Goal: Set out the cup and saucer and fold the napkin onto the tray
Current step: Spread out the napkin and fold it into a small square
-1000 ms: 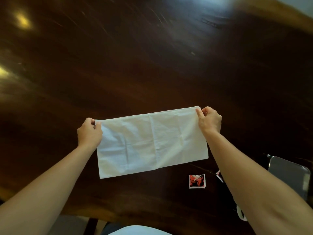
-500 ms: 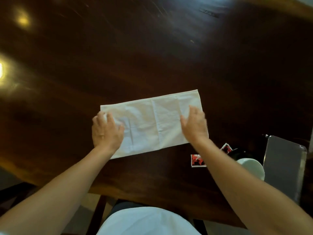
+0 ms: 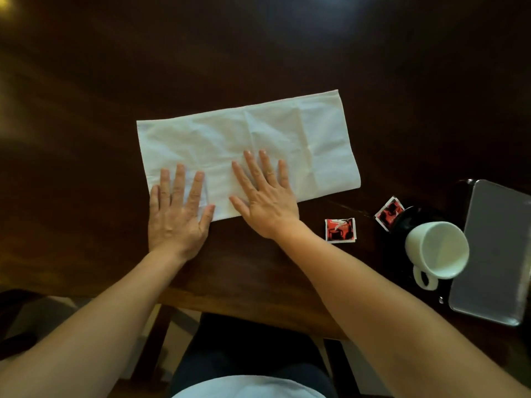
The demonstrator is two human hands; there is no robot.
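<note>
A white napkin [image 3: 258, 139], folded into a long rectangle, lies flat on the dark wooden table [image 3: 258, 53]. My left hand [image 3: 176, 214] presses flat on its near left corner, fingers straight. My right hand [image 3: 264, 196] lies flat on the napkin's near middle, fingers spread. At the right, a white cup [image 3: 436, 251] sits on a black saucer [image 3: 402, 222], its handle toward me. A grey metal tray [image 3: 497, 254] lies just right of the cup, holding nothing.
Two red-and-black sachets lie near the cup: one sachet [image 3: 340, 229] alone on the table, another sachet [image 3: 388, 211] tucked at the saucer's far edge. The table's near edge [image 3: 244, 305] runs below my wrists, with a chair and my lap beneath.
The hands let go of the napkin's far corners, laid it flat on the table and now press on its near part, closer together. The view dropped, showing the cup, saucer and tray.
</note>
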